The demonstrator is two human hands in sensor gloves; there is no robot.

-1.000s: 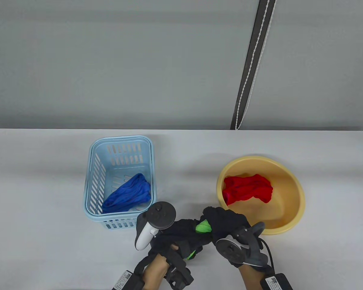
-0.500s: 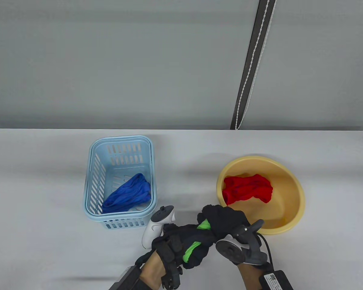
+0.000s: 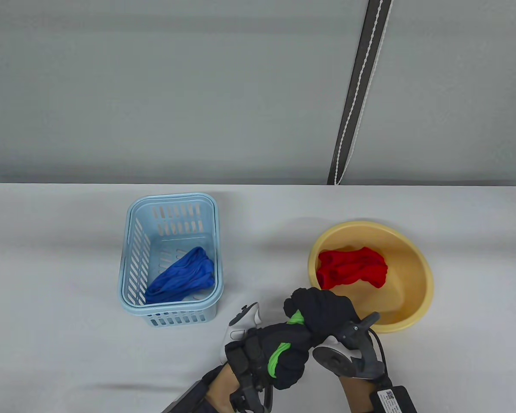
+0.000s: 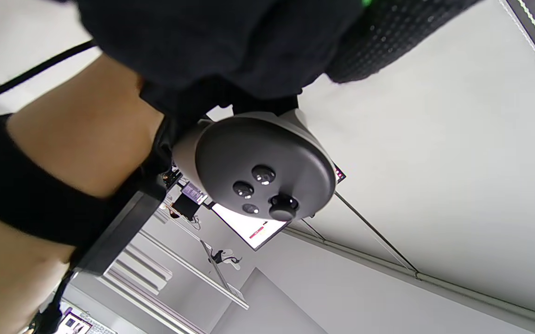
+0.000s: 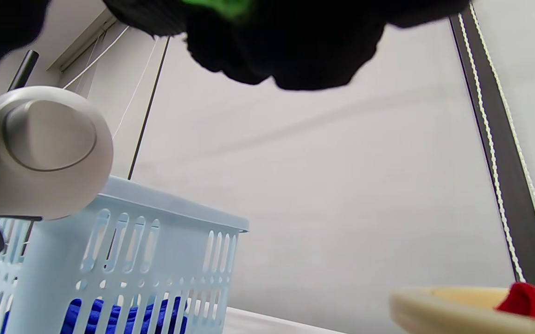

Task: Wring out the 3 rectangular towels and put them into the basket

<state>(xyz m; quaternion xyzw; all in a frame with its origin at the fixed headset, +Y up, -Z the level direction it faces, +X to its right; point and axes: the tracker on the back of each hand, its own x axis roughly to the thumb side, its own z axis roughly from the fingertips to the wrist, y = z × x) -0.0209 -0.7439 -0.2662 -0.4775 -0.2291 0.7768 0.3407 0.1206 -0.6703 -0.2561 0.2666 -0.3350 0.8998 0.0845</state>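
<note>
in the last second the left hand (image 3: pixel 279 355) has rolled over: its tracker, which faced up near the front corner of the basket (image 3: pixel 129 258), now points away to the side, and the palm side of the glove shows from above. the right hand (image 3: pixel 322 312) has stayed almost in place, only a little closer to the yellow basin (image 3: pixel 421 297). both hands have their fingers curled tightly round the green towel (image 3: pixel 278 353), one at each end, and only short bright pieces of it show between the black gloves, so the cloth looks more twisted than before. i judge that this is the wringing of the second towel, in the middle of the turn. the green towel is held above the tabletop (image 3: pixel 47 322), to the right of the basket and in front of it, between the basket and the basin. the blue towel (image 3: pixel 180 275) lies already inside the basket. the red towel (image 3: pixel 352 269) is still in the basin, well to the right of the basket. so one towel looks finished, one is in work, and one waits.
</note>
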